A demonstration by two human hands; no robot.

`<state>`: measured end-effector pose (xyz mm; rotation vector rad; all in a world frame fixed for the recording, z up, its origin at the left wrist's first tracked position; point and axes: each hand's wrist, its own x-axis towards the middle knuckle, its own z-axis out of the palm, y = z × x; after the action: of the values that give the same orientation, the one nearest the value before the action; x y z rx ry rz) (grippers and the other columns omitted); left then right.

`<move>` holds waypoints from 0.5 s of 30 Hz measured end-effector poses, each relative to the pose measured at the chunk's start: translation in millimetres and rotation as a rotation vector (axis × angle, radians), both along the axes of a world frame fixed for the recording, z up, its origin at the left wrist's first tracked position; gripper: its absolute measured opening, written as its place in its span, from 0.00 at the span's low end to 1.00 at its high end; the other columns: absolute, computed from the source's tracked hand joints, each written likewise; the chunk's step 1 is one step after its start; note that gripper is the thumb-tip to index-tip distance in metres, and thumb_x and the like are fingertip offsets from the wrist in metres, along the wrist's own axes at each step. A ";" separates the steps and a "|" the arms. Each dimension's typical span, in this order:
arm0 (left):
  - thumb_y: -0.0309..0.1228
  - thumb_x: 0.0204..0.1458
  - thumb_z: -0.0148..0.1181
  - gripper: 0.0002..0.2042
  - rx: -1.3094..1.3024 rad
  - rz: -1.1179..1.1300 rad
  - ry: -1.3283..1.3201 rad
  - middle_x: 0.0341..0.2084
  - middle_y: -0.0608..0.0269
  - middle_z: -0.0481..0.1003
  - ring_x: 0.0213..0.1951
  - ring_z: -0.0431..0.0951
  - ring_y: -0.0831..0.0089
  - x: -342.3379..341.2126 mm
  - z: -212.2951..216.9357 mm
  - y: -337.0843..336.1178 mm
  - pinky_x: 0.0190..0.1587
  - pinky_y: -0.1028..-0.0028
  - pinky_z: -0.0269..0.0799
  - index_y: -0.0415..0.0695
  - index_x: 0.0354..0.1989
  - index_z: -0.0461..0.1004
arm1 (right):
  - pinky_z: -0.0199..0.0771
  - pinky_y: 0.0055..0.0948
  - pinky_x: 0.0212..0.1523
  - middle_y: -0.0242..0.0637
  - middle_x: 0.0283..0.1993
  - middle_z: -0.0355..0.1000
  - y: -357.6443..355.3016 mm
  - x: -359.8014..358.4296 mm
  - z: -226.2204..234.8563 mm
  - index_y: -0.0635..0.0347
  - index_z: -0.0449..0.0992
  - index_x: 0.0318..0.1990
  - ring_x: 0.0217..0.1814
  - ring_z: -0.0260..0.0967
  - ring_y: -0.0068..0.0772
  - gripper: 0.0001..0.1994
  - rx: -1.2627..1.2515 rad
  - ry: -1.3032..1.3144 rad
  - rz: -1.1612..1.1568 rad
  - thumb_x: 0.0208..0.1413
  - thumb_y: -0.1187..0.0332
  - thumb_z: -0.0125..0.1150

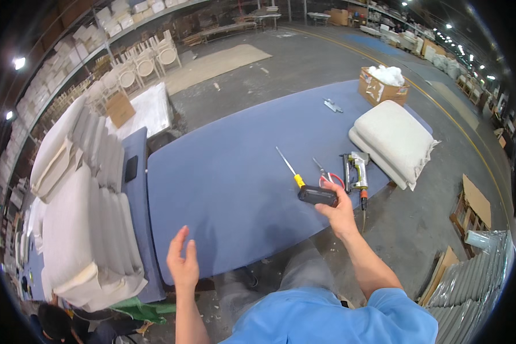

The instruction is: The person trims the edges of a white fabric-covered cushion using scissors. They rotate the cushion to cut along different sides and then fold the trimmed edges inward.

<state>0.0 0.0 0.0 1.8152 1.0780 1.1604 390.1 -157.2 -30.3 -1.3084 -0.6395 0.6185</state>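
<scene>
My right hand point(339, 211) grips a small black oblong box point(317, 195) above the blue padded table point(229, 166). My left hand point(183, 261) is raised over the table's near left part, fingers apart and holding nothing. Just beyond the black box lies a screwdriver point(297, 179) with a yellow handle and a long thin shaft. Beside it are scissors point(330, 176) with red handles, partly hidden by my right hand. A pneumatic staple gun point(358, 169) with a hose lies to their right.
Cream cushions point(390, 137) lie stacked at the table's right edge. Behind them stands a cardboard box point(378, 90) of white stuffing, near a metal piece point(332, 105). Tall stacks of cushion covers point(92, 229) and a black phone-like slab point(132, 168) occupy the left. A person point(57, 324) is at lower left.
</scene>
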 end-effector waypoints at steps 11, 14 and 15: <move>0.41 0.61 0.57 0.24 0.191 -0.003 0.784 0.72 0.43 0.60 0.75 0.51 0.41 101.9 -114.8 2.6 0.76 0.43 0.39 0.47 0.65 0.73 | 0.73 0.23 0.33 0.34 0.39 0.77 43.8 122.7 -8.5 0.68 0.73 0.61 0.33 0.73 0.21 0.27 -0.195 -0.080 -0.186 0.51 0.77 0.74; 0.40 0.60 0.58 0.24 0.181 0.013 0.784 0.71 0.43 0.61 0.75 0.53 0.41 92.7 -112.8 4.8 0.75 0.42 0.41 0.49 0.65 0.74 | 0.73 0.24 0.33 0.37 0.41 0.78 95.8 154.6 -13.4 0.70 0.70 0.64 0.34 0.73 0.23 0.31 -0.211 0.149 -0.215 0.52 0.77 0.72; 0.40 0.59 0.59 0.24 0.192 -0.010 0.759 0.71 0.43 0.61 0.74 0.53 0.41 103.0 -113.4 8.4 0.75 0.42 0.42 0.49 0.65 0.74 | 0.74 0.24 0.34 0.39 0.43 0.78 103.5 181.2 -15.7 0.71 0.69 0.65 0.35 0.74 0.24 0.32 -0.154 0.150 -0.263 0.51 0.77 0.72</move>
<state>103.0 8.4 -113.4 2.5003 1.3888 0.5657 571.3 -53.7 -46.0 -1.4459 -0.2951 0.5510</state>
